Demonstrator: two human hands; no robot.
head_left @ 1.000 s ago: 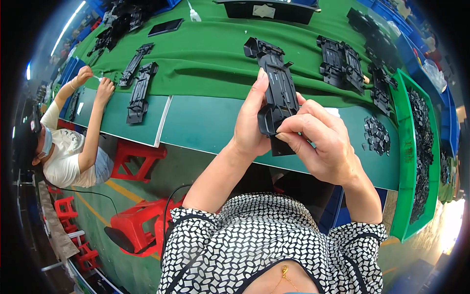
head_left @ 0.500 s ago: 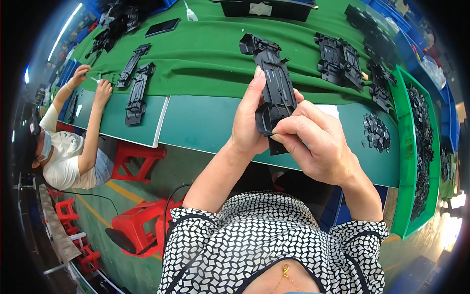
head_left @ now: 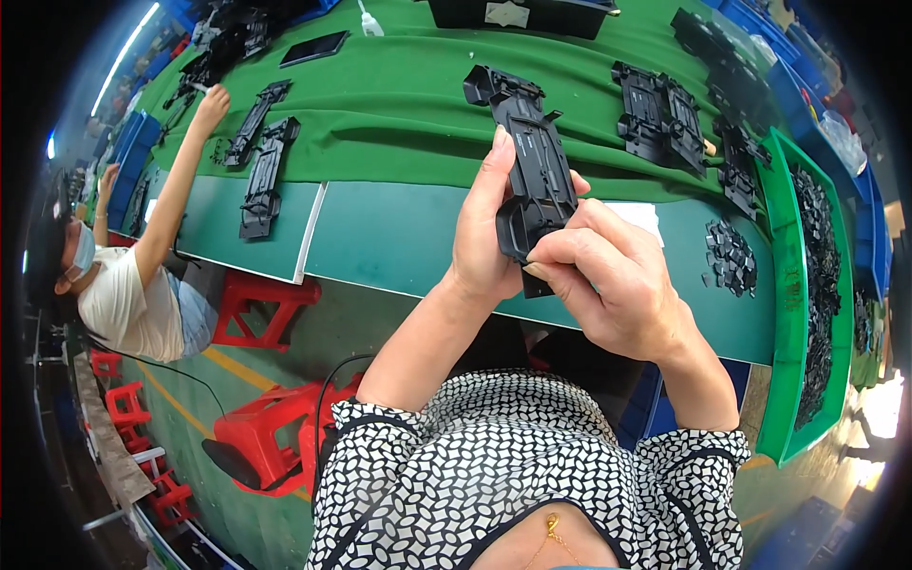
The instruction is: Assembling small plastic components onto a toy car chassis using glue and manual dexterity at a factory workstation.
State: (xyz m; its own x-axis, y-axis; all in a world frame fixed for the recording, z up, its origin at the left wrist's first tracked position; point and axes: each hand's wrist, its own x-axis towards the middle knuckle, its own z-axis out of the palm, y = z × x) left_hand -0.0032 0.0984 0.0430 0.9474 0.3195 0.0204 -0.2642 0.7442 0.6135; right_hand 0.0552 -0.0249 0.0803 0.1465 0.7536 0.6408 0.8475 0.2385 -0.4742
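Note:
A long black plastic chassis (head_left: 540, 160), like the underside of a toy car, is held up tilted over the table's front edge. My left hand (head_left: 483, 223) wraps round it from the left, thumb along its side and fingertips showing at its right edge. At its near end my right hand (head_left: 613, 271) is closed in a pinch, thumb and forefinger against the chassis's rim. Whatever lies between those fingertips is too small or hidden to make out. Below them a dark flat piece (head_left: 538, 284) sticks out; whether it belongs to the chassis I cannot tell.
Small black pieces (head_left: 731, 258) lie heaped at right, beside a green bin (head_left: 783, 285) full of similar ones. More chassis (head_left: 655, 114) rest on the green cloth (head_left: 399, 95). A co-worker (head_left: 133, 294) sits at left near red stools (head_left: 261, 309).
The co-worker's one arm has reached farther over the table, and the other hand has drawn back to the left. My hands and the chassis have barely moved.

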